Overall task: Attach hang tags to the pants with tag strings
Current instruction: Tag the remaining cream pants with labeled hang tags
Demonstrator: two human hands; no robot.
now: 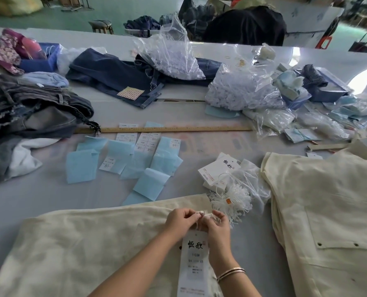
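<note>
Cream pants (88, 249) lie flat across the near edge of the grey table (28, 196), and both hands meet over their upper edge. The left hand (179, 219) has its fingers curled in, thumb and forefinger pinching a white tag string (199, 213) at its knotted end. The right hand (215, 221) faces it, fingers bent and pressed together on the same string just beside the left fingertips; the two hands touch or nearly touch there. A long white hang tag (194, 262) with black characters hangs from the string and lies on the pants between the forearms, partly covered by the right wrist, which wears thin metal bangles (230, 273). Just beyond the right hand sits a loose bundle of white tag strings (232, 200), and behind it a stack of hang tags (219, 170) beside a clear plastic bag. Pale blue paper sheets (122, 161) are spread mid-table, in front of a wooden ruler (167, 129).
</note>
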